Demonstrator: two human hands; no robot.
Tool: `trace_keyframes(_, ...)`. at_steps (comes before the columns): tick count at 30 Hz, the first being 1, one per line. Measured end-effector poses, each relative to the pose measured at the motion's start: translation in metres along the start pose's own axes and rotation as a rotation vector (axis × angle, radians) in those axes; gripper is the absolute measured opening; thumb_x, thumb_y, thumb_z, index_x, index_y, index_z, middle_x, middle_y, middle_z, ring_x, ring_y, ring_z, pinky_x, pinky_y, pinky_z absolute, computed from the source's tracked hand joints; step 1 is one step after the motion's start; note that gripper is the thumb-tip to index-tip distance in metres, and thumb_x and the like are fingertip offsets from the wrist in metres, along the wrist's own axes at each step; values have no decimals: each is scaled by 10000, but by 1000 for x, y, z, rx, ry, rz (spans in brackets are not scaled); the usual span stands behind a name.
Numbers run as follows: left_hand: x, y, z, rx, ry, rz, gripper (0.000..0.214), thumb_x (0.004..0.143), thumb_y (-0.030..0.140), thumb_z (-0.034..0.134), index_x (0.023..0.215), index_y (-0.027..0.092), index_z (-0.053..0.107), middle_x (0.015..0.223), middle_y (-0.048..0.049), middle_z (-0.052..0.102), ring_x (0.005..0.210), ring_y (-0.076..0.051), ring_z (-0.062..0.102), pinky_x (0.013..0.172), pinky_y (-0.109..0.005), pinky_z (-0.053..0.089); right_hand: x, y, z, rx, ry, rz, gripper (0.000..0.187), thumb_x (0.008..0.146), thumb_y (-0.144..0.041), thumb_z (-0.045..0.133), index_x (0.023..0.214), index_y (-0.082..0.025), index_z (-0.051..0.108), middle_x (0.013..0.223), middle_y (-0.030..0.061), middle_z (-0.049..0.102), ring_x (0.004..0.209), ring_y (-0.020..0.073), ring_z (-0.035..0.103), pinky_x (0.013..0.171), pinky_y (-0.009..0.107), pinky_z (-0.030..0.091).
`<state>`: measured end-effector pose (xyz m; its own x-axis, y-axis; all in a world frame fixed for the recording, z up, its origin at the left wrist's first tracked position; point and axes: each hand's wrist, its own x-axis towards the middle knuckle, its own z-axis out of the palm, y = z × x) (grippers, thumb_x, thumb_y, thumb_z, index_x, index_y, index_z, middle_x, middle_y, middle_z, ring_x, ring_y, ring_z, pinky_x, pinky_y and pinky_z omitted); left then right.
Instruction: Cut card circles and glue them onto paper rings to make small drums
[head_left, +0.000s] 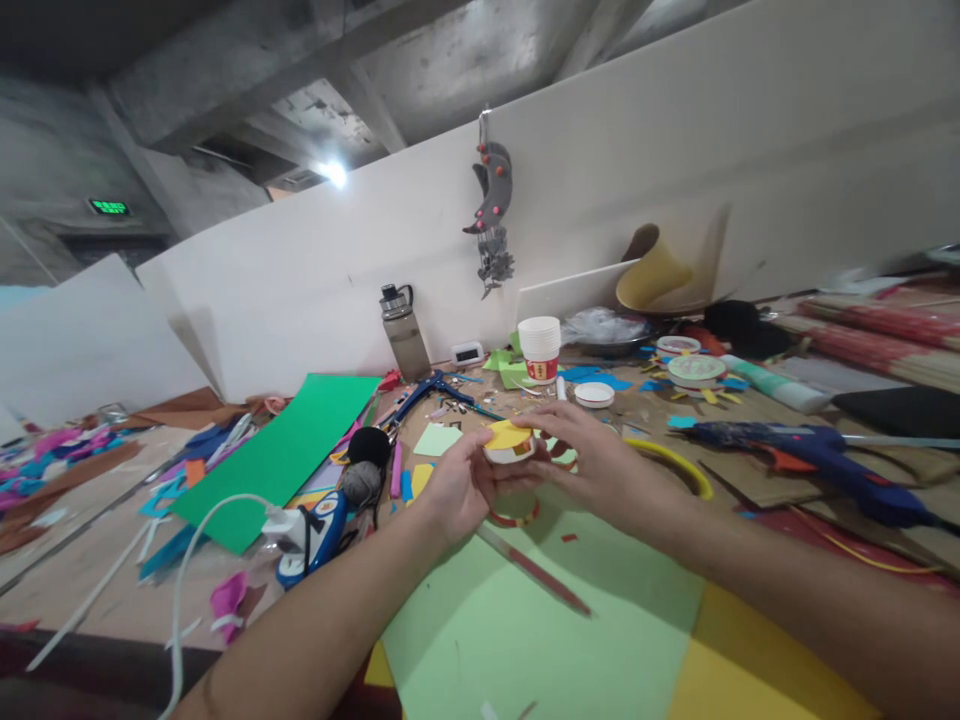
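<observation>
Above the green sheet, my left hand (pixel 461 490) grips a shallow white round piece with yellow paper on top (pixel 508 438); it looks like a cut-down paper cup. The fingers of my right hand (pixel 600 460) curl around its right side, with the fingertips at the rim. Under my hands a red-and-yellow ring (pixel 517 518) lies on the light green sheet (pixel 570 640). A reddish-brown pencil-like stick (pixel 540 572) rests slantwise beside it.
Beyond my hands stand stacked paper cups (pixel 540 350), a white round lid-like piece (pixel 594 396) and a water bottle (pixel 406 335). A blue glue gun (pixel 817 460) lies right, near a yellow tape ring (pixel 679 462). Left are a green sheet (pixel 277 455) and a power strip (pixel 319 535) with a white cord.
</observation>
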<state>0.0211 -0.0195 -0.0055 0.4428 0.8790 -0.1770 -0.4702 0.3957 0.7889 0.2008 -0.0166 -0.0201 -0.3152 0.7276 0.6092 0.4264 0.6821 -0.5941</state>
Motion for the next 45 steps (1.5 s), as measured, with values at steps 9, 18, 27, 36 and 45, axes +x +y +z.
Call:
trace_keyframes(9, -1, 0, 4, 36, 46, 44, 327, 905, 242, 451, 1063, 45, 660, 961, -168, 748, 815, -231, 730, 791, -356, 572, 1, -4, -3, 5, 1, 25, 366, 815, -207, 638, 1179, -226, 672, 1209, 115, 617, 1134, 256, 593, 970, 458, 504)
trace_keyframes(18, -6, -5, 6, 59, -96, 187, 350, 934, 349, 524, 1219, 158, 595, 1146, -113, 690, 904, -197, 702, 890, -417, 562, 5, -5, -7, 154, 24, 145, 324, 860, -382, 598, 1134, -223, 671, 1235, 105, 643, 1149, 261, 603, 947, 438, 527)
trace_keyframes(27, -7, -9, 6, 212, -100, 312, 635, 859, 253, 653, 1441, 344, 418, 1381, -70, 548, 1044, -200, 653, 926, -419, 547, 6, -7, -8, 274, -13, 201, 421, 807, -337, 679, 1207, -238, 592, 1173, 81, 679, 1059, 238, 655, 876, 401, 572)
trace_keyframes(36, -2, -10, -1, 350, -149, 432, 614, 833, 243, 685, 1411, 294, 483, 1403, -96, 547, 1219, -257, 562, 954, -369, 511, 6, -3, -8, 323, -9, 124, 453, 811, -337, 700, 1237, -266, 565, 1264, 90, 595, 1128, 245, 614, 904, 421, 578)
trace_keyframes(45, -4, -8, -3, 437, -142, 462, 609, 835, 252, 684, 1411, 288, 489, 1377, -86, 577, 1207, -238, 573, 968, -329, 484, 7, -8, -8, 430, -7, 148, 447, 779, -275, 722, 1208, -273, 597, 1270, 95, 590, 1127, 266, 623, 901, 449, 581)
